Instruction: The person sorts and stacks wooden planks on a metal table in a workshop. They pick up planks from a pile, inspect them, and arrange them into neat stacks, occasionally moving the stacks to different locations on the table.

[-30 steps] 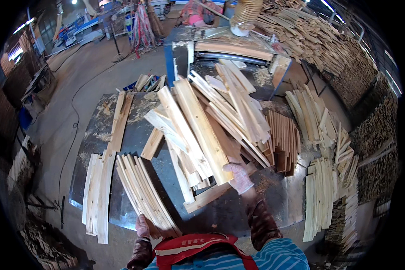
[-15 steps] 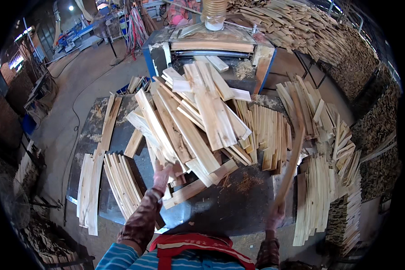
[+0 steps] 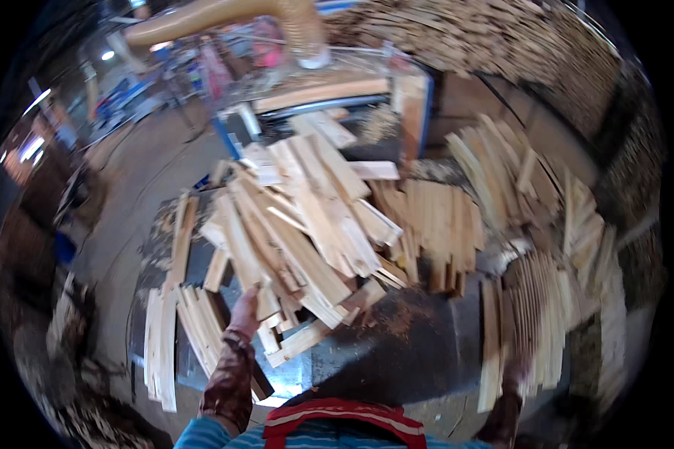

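Note:
My left hand [image 3: 245,310] is closed round the near end of a pale wooden board [image 3: 237,251] at the left of a loose, crisscrossed heap of boards [image 3: 318,202]. Its fingers are partly hidden by the wood. Over at the right, my right hand [image 3: 518,368] is smeared by motion at the near part of a row of boards [image 3: 548,322]. A darker brown board [image 3: 508,318] lies along that row's left side, close to the hand. Whether the right fingers hold it I cannot tell.
The boards lie on a dark metal table [image 3: 419,352] strewn with sawdust. Smaller stacks stand at the left [image 3: 159,348] and right centre [image 3: 443,224]. Beyond is a machine with a roller opening [image 3: 322,105] and a wide yellowish hose [image 3: 217,19]. A large wood pile [image 3: 494,45] rises behind.
My right hand has swung right and lowered the long brown board from upright toward the right-hand row. My left hand has shifted slightly left and closed on a board end. The view has turned.

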Available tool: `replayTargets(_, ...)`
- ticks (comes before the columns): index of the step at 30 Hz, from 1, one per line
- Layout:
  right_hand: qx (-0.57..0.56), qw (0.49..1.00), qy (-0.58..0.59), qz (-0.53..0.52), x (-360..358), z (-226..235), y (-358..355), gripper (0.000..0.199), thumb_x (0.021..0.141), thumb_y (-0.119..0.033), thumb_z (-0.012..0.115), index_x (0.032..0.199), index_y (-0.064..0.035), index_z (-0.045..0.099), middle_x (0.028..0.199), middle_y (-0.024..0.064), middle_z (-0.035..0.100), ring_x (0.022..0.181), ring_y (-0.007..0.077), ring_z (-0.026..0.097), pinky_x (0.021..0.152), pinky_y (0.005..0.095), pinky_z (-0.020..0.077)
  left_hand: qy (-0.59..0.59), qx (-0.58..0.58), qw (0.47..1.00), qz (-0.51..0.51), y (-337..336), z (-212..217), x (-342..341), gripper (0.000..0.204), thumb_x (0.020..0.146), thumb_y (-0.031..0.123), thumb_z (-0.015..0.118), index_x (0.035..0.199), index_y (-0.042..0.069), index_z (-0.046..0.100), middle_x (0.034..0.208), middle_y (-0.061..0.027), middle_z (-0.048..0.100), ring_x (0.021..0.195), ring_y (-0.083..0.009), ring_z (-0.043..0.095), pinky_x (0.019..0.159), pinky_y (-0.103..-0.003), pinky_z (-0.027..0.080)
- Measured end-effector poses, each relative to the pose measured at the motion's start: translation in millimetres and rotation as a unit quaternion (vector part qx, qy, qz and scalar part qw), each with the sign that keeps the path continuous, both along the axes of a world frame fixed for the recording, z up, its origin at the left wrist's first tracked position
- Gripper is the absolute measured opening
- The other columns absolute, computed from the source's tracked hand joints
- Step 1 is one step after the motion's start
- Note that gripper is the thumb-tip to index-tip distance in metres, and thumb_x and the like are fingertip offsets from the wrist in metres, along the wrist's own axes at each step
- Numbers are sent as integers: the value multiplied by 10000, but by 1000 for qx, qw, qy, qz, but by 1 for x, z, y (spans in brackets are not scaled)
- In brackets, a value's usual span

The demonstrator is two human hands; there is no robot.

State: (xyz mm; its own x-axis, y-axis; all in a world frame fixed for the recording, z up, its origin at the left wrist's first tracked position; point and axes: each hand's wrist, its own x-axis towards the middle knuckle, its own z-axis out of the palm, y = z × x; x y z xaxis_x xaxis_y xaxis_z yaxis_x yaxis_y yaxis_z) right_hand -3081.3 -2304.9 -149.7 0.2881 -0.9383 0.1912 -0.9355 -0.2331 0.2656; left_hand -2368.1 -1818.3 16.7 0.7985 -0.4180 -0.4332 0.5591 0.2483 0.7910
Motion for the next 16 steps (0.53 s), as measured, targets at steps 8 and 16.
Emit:
replayTargets(8, 239, 934, -215, -154, 205, 81, 26, 352, 868, -309, 632, 1147, -99, 683, 1178, 206, 687, 1162, 410, 638, 959, 502, 528, -141, 278, 950, 30, 130, -36, -40, 285, 997, 316, 594, 1019, 41, 665, 936, -32, 657, 790, -169, 617, 734, -323, 508)
replayTargets(16, 246, 951, -110, -150, 141, 61, 110, 665, 798, -360, 770, 1353, -87, 525, 1362, 191, 579, 1252, 406, 571, 1044, 472, 481, -112, 355, 906, 202, 319, -100, -69, 446, 951, 306, 721, 1309, 55, 632, 1142, -132, 704, 949, -261, 669, 882, -409, 540)
